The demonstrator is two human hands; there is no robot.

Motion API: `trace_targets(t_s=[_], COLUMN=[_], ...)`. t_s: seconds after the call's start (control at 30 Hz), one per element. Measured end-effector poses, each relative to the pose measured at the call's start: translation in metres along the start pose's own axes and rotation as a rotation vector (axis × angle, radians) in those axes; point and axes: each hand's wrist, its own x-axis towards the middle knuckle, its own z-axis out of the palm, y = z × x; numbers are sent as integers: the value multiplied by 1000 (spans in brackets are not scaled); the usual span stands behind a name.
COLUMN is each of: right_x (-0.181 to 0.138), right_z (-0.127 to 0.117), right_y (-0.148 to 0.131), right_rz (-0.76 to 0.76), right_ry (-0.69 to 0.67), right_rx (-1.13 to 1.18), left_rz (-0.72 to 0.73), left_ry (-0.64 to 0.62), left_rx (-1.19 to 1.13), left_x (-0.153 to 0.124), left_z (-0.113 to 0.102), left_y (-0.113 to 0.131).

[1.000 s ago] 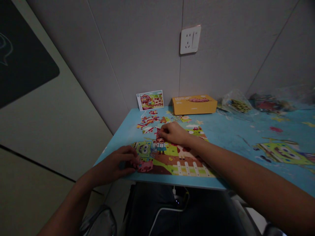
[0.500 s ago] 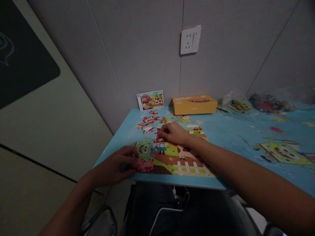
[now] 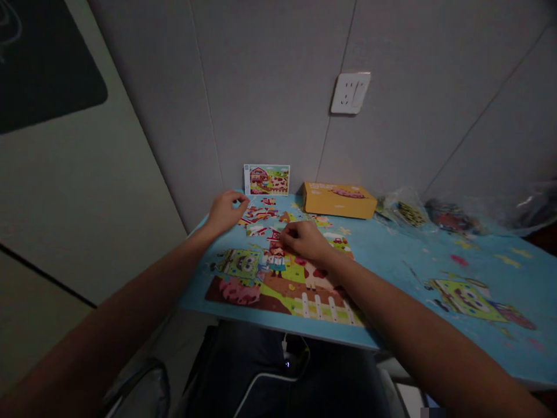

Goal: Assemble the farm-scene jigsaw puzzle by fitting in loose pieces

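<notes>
A partly assembled jigsaw puzzle point(image 3: 278, 288) with a farm picture lies on the blue table. My right hand point(image 3: 304, 239) rests over its upper part, with thumb and fingertips pinched at a red barn puzzle piece point(image 3: 275, 234). Part of the puzzle is hidden under that hand and forearm. At the table's far left edge, my left hand point(image 3: 227, 210) hovers with fingers bent and a little apart, and nothing visible in them. Just right of it lie several loose puzzle pieces point(image 3: 261, 213), red and white.
A farm picture card point(image 3: 270, 180) leans on the wall. To its right stands a yellow box point(image 3: 339, 200), then clear plastic bags point(image 3: 407, 213) with pieces inside. The table point(image 3: 391, 261) has a printed cartoon pattern. A white cable point(image 3: 265, 376) hangs below the front edge.
My left hand has left the puzzle's lower left corner and moved up and away to the loose pieces. My right hand stays at the barn piece. The head view has shifted slightly.
</notes>
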Motion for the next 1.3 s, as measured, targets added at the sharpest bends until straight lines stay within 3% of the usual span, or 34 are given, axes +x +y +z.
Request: trace_targets(t_s=[0.03, 0.17, 0.33, 0.4, 0.5, 0.67, 0.8, 0.97, 1.17, 1.3], right_x=[1, 8, 8, 6, 5, 6, 5, 4, 5, 5], right_z=[-1, -4, -6, -6, -5, -3, -4, -4, -1, 0], right_y=[4, 20, 24, 23, 22, 21, 20, 21, 23, 24], right_rz=[25, 161, 209, 191, 148, 153, 133, 126, 88, 74], right_ry=[6, 80, 80, 59, 14, -4, -32, -36, -30, -23], right_rx=[-13, -85, -119, -114, -112, -139, -101, -94, -81, -76], left_rz=[-63, -199, -425, -441, -327, 101, 148, 136, 90, 72], left_ry=[25, -73, -110, -125, -171, -429, -501, -425, -217, -191], left_rx=[57, 113, 78, 41, -44, -169, -147, -213, -479, -415], left_x=[7, 16, 24, 26, 21, 6, 4, 5, 7, 8], left_z=[12, 47, 54, 51, 43, 29, 29, 29, 41, 47], left_y=[-3, -19, -29, -25, -13, 1, 4, 10, 16, 13])
